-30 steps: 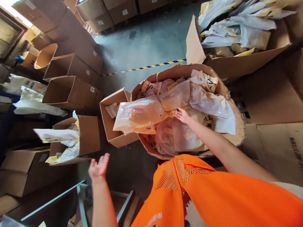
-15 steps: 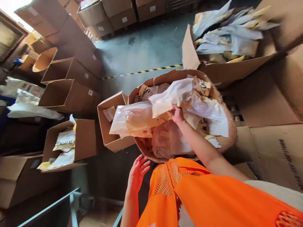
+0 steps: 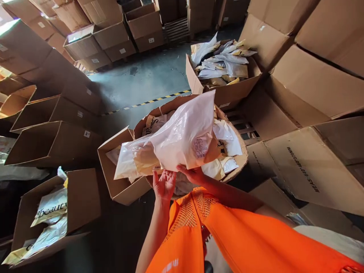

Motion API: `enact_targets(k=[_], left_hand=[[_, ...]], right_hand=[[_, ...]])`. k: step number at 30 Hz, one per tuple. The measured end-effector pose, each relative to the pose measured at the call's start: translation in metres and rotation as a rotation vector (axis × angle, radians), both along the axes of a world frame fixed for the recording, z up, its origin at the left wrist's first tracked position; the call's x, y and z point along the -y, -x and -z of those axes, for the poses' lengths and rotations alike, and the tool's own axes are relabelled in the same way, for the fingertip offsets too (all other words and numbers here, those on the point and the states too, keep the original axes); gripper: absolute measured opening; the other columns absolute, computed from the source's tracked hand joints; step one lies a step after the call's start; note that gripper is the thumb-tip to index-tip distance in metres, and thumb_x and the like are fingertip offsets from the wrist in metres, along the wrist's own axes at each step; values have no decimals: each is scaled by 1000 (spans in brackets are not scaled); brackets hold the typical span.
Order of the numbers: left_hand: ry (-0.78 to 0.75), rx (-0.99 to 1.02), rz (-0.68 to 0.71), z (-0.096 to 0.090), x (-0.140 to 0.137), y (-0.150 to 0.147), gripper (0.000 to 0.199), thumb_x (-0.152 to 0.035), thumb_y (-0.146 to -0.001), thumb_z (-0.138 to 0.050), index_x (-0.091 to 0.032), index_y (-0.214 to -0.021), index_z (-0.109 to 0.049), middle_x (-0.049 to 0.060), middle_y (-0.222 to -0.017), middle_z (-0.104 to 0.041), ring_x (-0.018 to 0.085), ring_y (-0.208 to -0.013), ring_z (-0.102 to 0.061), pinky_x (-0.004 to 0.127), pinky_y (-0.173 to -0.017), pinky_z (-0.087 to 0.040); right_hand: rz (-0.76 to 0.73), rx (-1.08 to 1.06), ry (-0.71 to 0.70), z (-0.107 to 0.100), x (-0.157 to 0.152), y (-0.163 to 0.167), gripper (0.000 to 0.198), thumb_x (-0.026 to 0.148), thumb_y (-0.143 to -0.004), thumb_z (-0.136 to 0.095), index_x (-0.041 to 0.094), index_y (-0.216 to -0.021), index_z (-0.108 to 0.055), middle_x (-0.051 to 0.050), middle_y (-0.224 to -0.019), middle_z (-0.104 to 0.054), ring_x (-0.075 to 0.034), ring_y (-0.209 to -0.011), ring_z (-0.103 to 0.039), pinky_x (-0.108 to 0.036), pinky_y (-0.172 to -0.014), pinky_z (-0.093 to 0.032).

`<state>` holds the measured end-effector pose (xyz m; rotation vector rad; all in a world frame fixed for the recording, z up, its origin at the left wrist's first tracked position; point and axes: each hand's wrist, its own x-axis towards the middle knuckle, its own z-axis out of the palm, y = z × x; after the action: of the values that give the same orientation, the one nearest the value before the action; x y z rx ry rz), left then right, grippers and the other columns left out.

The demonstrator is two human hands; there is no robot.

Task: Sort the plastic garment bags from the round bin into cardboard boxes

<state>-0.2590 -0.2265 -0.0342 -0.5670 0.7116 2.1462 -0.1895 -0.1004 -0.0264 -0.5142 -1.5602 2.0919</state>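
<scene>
My right hand (image 3: 192, 174) grips the lower edge of a large white plastic mailer bag (image 3: 182, 132), tilted up over a big cardboard box (image 3: 241, 151). A printed barcode label (image 3: 200, 147) shows on the bag's right part. Just left of it, my left hand (image 3: 165, 185) is palm up with fingers spread, close under the bag's lower edge; whether it touches is unclear. Another clear-and-tan mailer (image 3: 142, 159) lies to the left, across the box's rim and a smaller carton (image 3: 125, 191). More bags fill the big box beneath.
Behind stands an open box (image 3: 227, 91) heaped with mailers. At lower left, a carton (image 3: 83, 201) holds bags with black lettering. Stacked cartons (image 3: 307, 167) line the right side, and open boxes (image 3: 71, 146) the left. Yellow-black tape (image 3: 148, 101) crosses the floor.
My right hand has lifted the white mailer up and toward me, turning its label into view. My left hand has risen beneath it. The camera view has shifted.
</scene>
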Motion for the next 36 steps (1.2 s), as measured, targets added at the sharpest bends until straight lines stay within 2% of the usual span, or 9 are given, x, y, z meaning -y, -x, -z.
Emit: enact_targets(k=[10, 16, 20, 23, 26, 28, 30, 32, 36], left_hand=[[73, -56, -78, 16, 20, -7, 51, -51, -103, -41, -18, -139, -55, 12, -119, -73, 17, -109, -69, 25, -89, -56], [102, -155, -86, 27, 36, -5, 54, -56, -96, -54, -20, -135, -60, 11, -128, -71, 21, -129, -60, 30, -105, -51], [146, -163, -82, 37, 56, -4, 53, -60, -90, -60, -20, -124, -67, 11, -128, -71, 24, -135, -55, 33, -106, -51], [250, -241, -77, 35, 77, 7, 42, -42, -80, -77, -26, -118, -68, 6, -124, -73, 24, -130, -60, 33, -102, -54], [407, -396, -256, 23, 96, 39, 45, -16, -74, -80, -29, -115, -67, 2, -119, -74, 20, -118, -67, 30, -96, -57], [570, -454, -367, 17, 107, 71, 41, -10, -74, -77, -25, -110, -65, 2, -112, -74, 17, -103, -71, 28, -88, -60], [740, -449, -383, 18, 115, 104, 39, -7, -72, -77, -20, -106, -64, 1, -100, -73, 14, -87, -72, 25, -77, -62], [864, -407, -341, 25, 119, 130, 41, -4, -67, -78, -16, -103, -63, 0, -88, -70, 12, -73, -68, 23, -67, -61], [942, -350, -245, 43, 122, 148, 41, -1, -61, -78, -11, -97, -63, 0, -77, -67, 13, -65, -66, 25, -59, -60]], right_hand=[[-97, -138, -44, -18, 8, -11, 22, 49, -80, -73, 28, -75, -72, 0, -76, -71, -20, -82, -68, -38, -101, -55], [-133, -116, -70, -20, 15, -18, 17, 41, -77, -78, 27, -69, -71, 1, -70, -67, -18, -75, -63, -33, -91, -56], [-234, -135, -74, -19, 19, -23, 21, 37, -78, -77, 25, -63, -69, 2, -65, -62, -17, -67, -59, -31, -84, -56], [-307, -113, -93, -13, 14, -20, 8, 33, -80, -75, 26, -77, -75, 1, -77, -69, -19, -80, -66, -35, -96, -55], [-397, 21, -90, 7, 0, -3, 27, 28, -70, -83, 26, -96, -77, 0, -102, -73, -22, -105, -66, -38, -111, -47], [-433, 179, -48, 31, -15, 12, 40, 25, -58, -90, 25, -95, -75, -1, -111, -71, -22, -109, -65, -39, -107, -51], [-349, 348, 20, 61, -32, 25, 43, 22, -53, -91, 22, -92, -73, -3, -113, -69, -20, -104, -65, -36, -95, -57], [-206, 494, 86, 93, -51, 31, 38, 24, -59, -86, 20, -93, -67, -5, -108, -67, -17, -95, -65, -33, -82, -59], [35, 695, 152, 143, -90, 34, 32, 25, -67, -75, 20, -93, -55, -5, -99, -63, -15, -86, -60, -30, -74, -57]])
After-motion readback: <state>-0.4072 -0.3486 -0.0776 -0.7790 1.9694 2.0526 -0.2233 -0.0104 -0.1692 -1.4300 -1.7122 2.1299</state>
